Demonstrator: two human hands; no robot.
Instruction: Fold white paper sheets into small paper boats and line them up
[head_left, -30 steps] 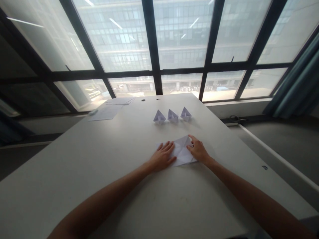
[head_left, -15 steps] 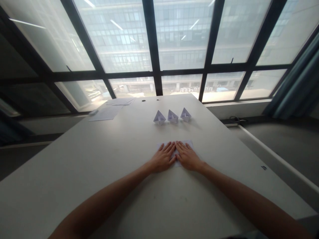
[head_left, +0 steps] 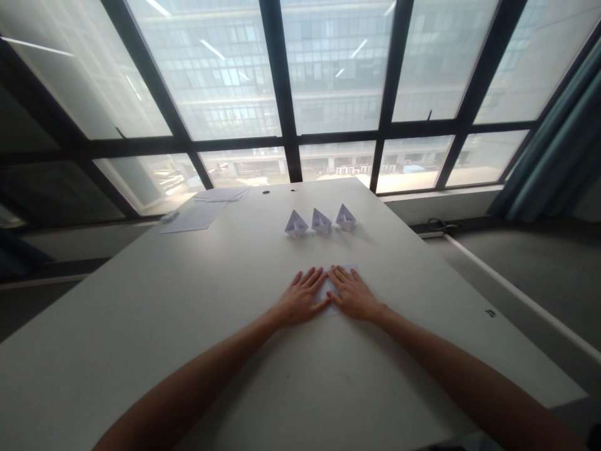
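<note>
A sheet of white paper (head_left: 325,289) lies flat on the white table, mostly covered by my two hands. My left hand (head_left: 304,298) rests palm down on its left part, fingers stretched out. On its right part, my right hand (head_left: 353,294) lies flat too, with the thumb pointing toward the left one. A narrow strip of paper shows between them, and some of its far edge shows beyond the fingertips. Past the hands stand three folded paper boats, a left one (head_left: 295,224), a middle one (head_left: 321,221) and a right one (head_left: 345,217), in a row.
Loose white sheets (head_left: 188,219) lie at the table's far left corner. Two small dark spots, one a round disc (head_left: 265,192), mark the far end. A small dark mark (head_left: 490,313) is near the right edge. Windows stand behind the table (head_left: 188,294), and a curtain (head_left: 549,138) hangs right.
My hands have slid slightly apart over the paper, the left one toward the left, so more paper shows between them. The whole view has shifted a little.
</note>
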